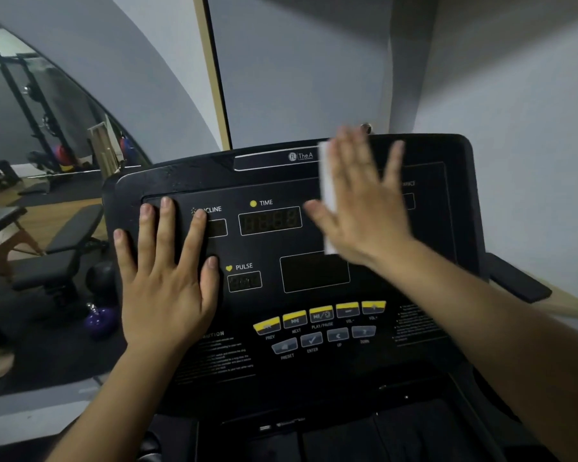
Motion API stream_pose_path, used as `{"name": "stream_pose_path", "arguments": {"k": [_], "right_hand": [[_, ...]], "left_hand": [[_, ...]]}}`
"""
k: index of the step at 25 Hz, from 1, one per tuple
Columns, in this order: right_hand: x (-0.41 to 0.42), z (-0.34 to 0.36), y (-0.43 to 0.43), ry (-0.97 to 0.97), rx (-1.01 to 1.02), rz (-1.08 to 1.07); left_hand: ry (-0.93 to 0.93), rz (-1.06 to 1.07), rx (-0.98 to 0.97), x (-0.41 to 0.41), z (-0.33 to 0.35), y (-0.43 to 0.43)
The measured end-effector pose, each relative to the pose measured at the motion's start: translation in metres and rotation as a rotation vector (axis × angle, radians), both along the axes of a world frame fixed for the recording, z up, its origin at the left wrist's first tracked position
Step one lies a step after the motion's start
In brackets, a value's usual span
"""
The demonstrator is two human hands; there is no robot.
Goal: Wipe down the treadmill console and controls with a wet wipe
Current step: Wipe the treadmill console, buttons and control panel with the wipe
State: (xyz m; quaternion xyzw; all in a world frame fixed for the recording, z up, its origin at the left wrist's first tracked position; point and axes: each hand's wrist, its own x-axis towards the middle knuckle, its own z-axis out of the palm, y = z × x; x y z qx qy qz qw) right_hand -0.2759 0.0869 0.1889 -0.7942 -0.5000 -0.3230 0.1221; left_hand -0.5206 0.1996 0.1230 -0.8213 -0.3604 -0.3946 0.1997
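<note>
Grey wall [514, 95] behind, 12 to 3 o'clock; gym floor at 9 o'clock.

- Console [187, 181]: black, tilted toward the viewer, filling the centre. Marked INCLINE, TIME and PULSE, each with a dark display; TIME display [270, 221] near centre, PULSE display [245, 281] just below it toward 7 o'clock.
- Blank panel [314, 271]: dark rectangle beside the PULSE display, on its 3 o'clock side.
- Buttons [321, 315]: yellow row at 6 o'clock, with a grey row just under it.
- Left hand [162, 278]: at 8 o'clock, palm down on the console's left part. Grip spread, fingers straight and apart, holding nothing; the index fingertip covers the start of the INCLINE label.
- Right hand [361, 208]: at 2 o'clock, motion-blurred, palm toward the console's upper right part. Grip spread, fingers straight and fanned, pressing the wipe flat rather than pinching it.
- Wipe [326, 181]: white, between the right palm and the console; only a narrow strip shows along the hand's 9 o'clock edge.
- Rack [20, 95]: black, at 10 o'clock.
- Kettlebell [101, 320]: purple, on the floor at 8 o'clock, with a black ball [102, 275] just above it.
</note>
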Motion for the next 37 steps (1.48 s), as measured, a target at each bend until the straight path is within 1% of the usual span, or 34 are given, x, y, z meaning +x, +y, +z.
{"name": "stream_pose_path", "arguments": {"k": [4, 6, 7, 11, 15, 16, 19, 20, 21, 24, 27, 30, 33, 35, 37], "right_hand": [[-0.074, -0.009, 0.042, -0.184, -0.127, 0.184], [-0.071, -0.011, 0.038, -0.239, -0.146, 0.192], [-0.059, -0.011, 0.031, -0.233, -0.133, 0.182], [0.019, -0.026, -0.026, -0.133, -0.044, 0.054], [0.098, -0.029, -0.076, -0.046, -0.028, -0.051], [0.111, -0.027, -0.082, -0.008, -0.001, -0.077], [0.124, -0.025, -0.092, 0.194, 0.140, -0.176], [0.118, -0.028, -0.091, 0.219, 0.169, -0.170], [0.107, -0.032, -0.089, 0.205, 0.167, -0.146], [0.050, -0.063, -0.076, 0.046, 0.017, -0.053], [-0.012, -0.107, -0.064, -0.064, -0.086, 0.129], [-0.058, -0.123, -0.044, -0.155, -0.134, 0.293], [-0.074, -0.122, -0.040, -0.147, -0.104, 0.298], [-0.072, -0.122, -0.046, -0.115, -0.066, 0.305], [-0.065, -0.125, -0.053, -0.126, -0.050, 0.324]], "left_hand": [[0.003, -0.009, 0.016, -0.004, -0.003, 0.003], [0.003, -0.020, 0.017, -0.004, -0.003, 0.002], [0.002, -0.024, 0.011, -0.003, -0.002, 0.002], [-0.007, -0.034, -0.008, -0.001, -0.001, 0.001], [-0.022, -0.036, 0.015, 0.000, -0.003, 0.001], [-0.028, -0.040, 0.016, 0.000, -0.003, 0.001], [-0.036, -0.035, 0.032, 0.004, -0.002, 0.000], [-0.034, -0.026, 0.033, 0.006, -0.001, 0.000], [-0.030, -0.018, 0.030, 0.008, 0.001, 0.000], [-0.012, -0.006, 0.014, 0.007, 0.000, 0.002], [-0.023, 0.005, 0.002, 0.005, -0.007, 0.001], [-0.056, -0.006, -0.016, 0.005, -0.007, 0.000], [-0.053, -0.029, -0.009, 0.004, -0.007, 0.000], [-0.050, -0.021, -0.007, 0.004, -0.007, 0.000], [-0.045, -0.013, -0.011, 0.004, -0.006, -0.001]]}}
